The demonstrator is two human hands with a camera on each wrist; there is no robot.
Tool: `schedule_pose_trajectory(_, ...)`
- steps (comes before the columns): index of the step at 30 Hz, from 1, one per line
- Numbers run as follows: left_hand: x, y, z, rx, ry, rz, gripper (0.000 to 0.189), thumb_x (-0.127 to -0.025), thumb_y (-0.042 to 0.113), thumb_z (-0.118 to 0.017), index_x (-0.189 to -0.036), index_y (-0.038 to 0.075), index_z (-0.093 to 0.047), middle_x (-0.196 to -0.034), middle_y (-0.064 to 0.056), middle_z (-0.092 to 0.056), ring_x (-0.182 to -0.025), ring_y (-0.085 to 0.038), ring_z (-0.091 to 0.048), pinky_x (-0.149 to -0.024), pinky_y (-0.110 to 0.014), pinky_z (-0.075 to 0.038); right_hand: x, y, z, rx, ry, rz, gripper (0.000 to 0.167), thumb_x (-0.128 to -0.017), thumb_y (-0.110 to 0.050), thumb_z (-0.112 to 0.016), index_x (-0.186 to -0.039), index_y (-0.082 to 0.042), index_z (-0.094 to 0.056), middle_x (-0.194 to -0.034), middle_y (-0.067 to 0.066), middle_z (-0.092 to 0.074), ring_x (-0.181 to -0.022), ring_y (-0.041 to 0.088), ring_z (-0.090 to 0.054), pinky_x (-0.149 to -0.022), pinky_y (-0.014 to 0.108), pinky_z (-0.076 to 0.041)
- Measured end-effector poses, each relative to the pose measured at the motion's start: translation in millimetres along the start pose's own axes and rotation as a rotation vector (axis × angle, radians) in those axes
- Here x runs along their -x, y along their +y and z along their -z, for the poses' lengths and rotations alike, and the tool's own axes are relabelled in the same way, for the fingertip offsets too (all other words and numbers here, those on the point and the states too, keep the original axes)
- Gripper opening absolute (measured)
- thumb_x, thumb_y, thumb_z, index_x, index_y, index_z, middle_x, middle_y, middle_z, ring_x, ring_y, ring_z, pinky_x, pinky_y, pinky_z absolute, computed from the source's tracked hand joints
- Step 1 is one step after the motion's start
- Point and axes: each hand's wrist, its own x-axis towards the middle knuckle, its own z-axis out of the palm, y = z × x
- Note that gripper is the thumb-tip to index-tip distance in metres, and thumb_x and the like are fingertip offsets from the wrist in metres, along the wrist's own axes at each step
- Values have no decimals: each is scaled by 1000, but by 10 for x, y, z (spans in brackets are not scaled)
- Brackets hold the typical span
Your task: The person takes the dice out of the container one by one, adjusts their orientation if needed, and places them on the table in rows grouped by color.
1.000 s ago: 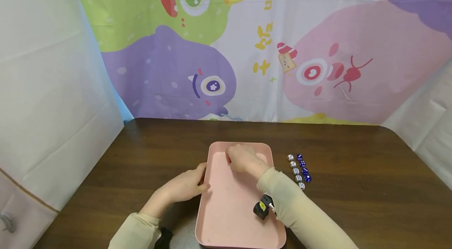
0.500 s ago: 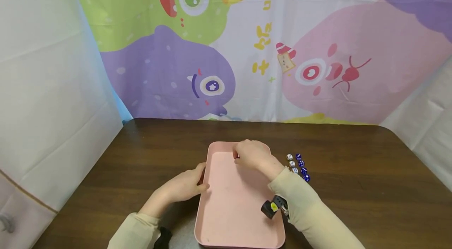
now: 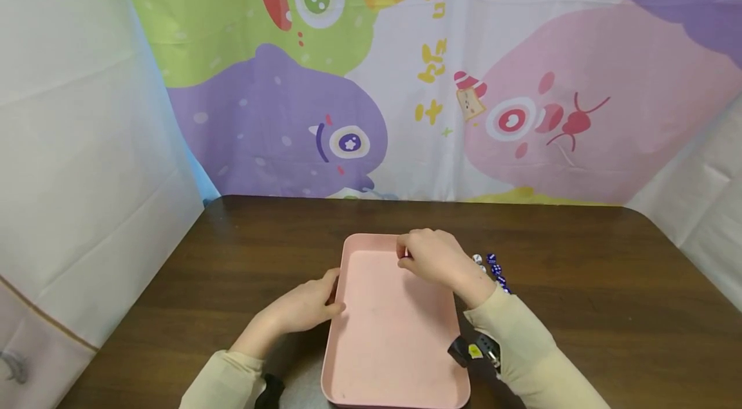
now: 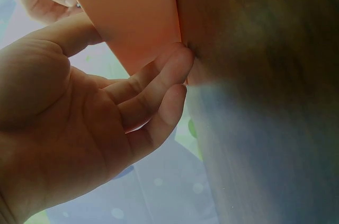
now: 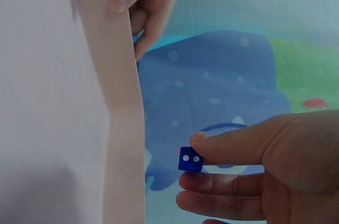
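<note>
A small blue die [image 5: 190, 159] with two white dots showing is pinched between the thumb and fingertips of my right hand [image 3: 433, 257]. In the head view that hand is over the far right corner of a pink tray [image 3: 382, 338], and the die is mostly hidden by the fingers. My left hand [image 3: 301, 304] holds the tray's left side, thumb over the rim and fingers along the outside. The left wrist view shows those fingers curved against the wall of the tray [image 4: 140, 17].
Right of the tray on the dark wooden table [image 3: 580, 280], several blue dice [image 3: 496, 269] stand in a row beside white dice [image 3: 477, 259], partly covered by my right arm. A cartoon-printed curtain [image 3: 278, 119] hangs behind the table.
My right hand has moved right across the tray's far end, from inside it to above its right corner, carrying the blue die. The left hand stays on the tray's left side.
</note>
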Motion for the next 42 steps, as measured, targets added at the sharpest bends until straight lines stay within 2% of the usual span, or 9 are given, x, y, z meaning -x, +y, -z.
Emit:
schedule_pose_trajectory(11, 6, -1, 9, 1, 1, 4, 62, -86, 19, -57, -135, -6, -29, -108, -15, -61, -88, -18, -59, -79, -39, -45, 139, 135, 13, -30, 26, -2, 6, -82, -25, -65, -79, -20, -62, -70, -7, -55, -62, 10, -49, -55, 29, -40)
schedule_pose_trajectory(17, 5, -7, 5, 1, 1, 5, 62, -86, 20, -57, -135, -6, -29, -108, -16, -61, -88, -18, -59, -78, -39, -45, 268, 199, 15, -80, 80, 2, 7, -82, -22, -65, -78, -19, -60, -66, -9, -52, -59, 8, -46, -55, 27, -37)
schedule_pose_trajectory(24, 24, -9, -12, 13, -5, -8, 61, -86, 19, -56, -135, -6, -29, -106, -14, -61, -87, -17, -58, -77, -38, -45, 401, 285, 0, -82, 125, 1, 6, -79, -23, -68, -78, -22, -62, -68, -11, -55, -61, 6, -49, -56, 26, -39)
schedule_pose_trajectory(34, 22, -12, -15, 7, 0, -10, 62, -86, 19, -57, -135, -7, -29, -107, -16, -61, -87, -18, -59, -77, -39, -45, 527, 407, -53, -86, 145, -15, 4, -79, -22, -68, -82, -20, -66, -62, -12, -50, -57, 6, -43, -54, 25, -37)
schedule_pose_trajectory(42, 10, -3, -4, -4, 3, -11, 62, -86, 19, -57, -135, -7, -29, -109, -17, -61, -89, -19, -59, -79, -39, -45, 621, 525, -9, -81, 139, -44, 6, -79, -22, -68, -85, -20, -65, -66, -13, -54, -59, 5, -47, -56, 28, -40)
